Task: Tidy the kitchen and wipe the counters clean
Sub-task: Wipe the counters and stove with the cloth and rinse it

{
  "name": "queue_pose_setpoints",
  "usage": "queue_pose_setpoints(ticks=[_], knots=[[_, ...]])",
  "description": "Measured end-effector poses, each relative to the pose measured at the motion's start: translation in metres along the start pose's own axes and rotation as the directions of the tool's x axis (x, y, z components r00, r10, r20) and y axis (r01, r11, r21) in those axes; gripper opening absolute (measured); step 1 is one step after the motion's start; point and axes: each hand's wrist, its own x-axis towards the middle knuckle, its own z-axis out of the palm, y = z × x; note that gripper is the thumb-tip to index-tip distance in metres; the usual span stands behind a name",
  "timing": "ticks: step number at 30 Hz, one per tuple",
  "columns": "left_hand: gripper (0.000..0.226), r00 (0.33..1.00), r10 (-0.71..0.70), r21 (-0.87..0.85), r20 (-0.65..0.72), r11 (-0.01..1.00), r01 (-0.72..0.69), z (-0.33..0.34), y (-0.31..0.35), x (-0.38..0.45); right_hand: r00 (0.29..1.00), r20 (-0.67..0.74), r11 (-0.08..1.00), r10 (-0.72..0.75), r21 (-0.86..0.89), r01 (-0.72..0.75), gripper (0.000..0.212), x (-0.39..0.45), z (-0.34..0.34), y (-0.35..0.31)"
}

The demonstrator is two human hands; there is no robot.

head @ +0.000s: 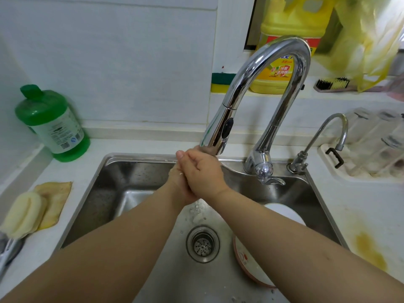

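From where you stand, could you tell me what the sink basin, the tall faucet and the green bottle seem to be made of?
The sink basin looks like brushed stainless steel: grey, with a dull, streaky sheen. The tall faucet appears chrome-plated metal, mirror-bright and reflecting the yellow jug behind it. The green bottle seems translucent plastic with a paper label, though this is judged by look alone.

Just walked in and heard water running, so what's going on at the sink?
A person is rubbing both hands together under the spout of the big chrome faucet, the right hand clasped over the left hand. Below them in the steel sink lie a white plate and a red-rimmed dish, not yet cleared. A yellow stain is still on the counter to the right, and a sponge lies on a cloth on the left.
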Motion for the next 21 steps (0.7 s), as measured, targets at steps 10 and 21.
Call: queue_pose_setpoints(ticks=[10, 21], knots=[[0.037, 0.963, -0.167, 0.392, -0.212, 0.888, 0.24, -0.018, 0.006, 0.019, 0.944, 0.061, 0.924, 0.324, -0.237, -0.301, 0.04, 0.019, -0.012, 0.011], [0.026, 0.981, -0.113, 0.357, -0.155, 0.92, 0.162, -0.043, 0.038, 0.025, 0.619, 0.603, 0.488, 0.502, 0.393, -0.779, 0.01, 0.015, -0.046, 0.044]])
